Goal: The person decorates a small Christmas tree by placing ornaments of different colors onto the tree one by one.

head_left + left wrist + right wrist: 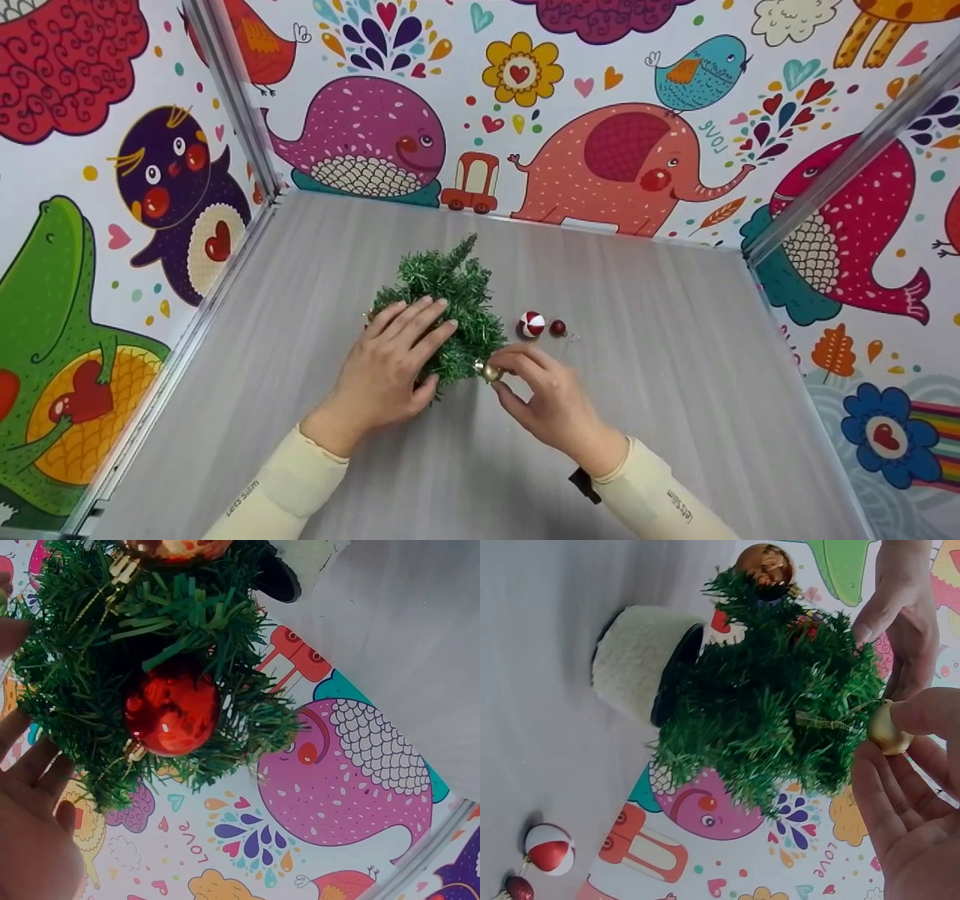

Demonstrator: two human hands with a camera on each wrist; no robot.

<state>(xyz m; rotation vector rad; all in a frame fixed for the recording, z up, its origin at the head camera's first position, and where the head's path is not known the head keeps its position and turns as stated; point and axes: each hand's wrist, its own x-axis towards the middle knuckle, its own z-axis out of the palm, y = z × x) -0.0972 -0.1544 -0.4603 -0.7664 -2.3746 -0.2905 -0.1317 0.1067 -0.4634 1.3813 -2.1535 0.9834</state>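
A small green artificial Christmas tree stands in a white, rough-textured pot. My left hand rests on its left side, fingers stretched over the branches. To the right of the tree, my right hand pinches a small gold bauble between thumb and fingers. The bauble's gold cord reaches against the branches; whether it is hooked on cannot be told. A shiny red bauble and a copper-gold bauble hang among the branches.
A red-and-white bauble and a smaller dark red bauble lie on the grey table, right of the tree. Cartoon-printed panels with metal edge strips enclose the table at the back and sides.
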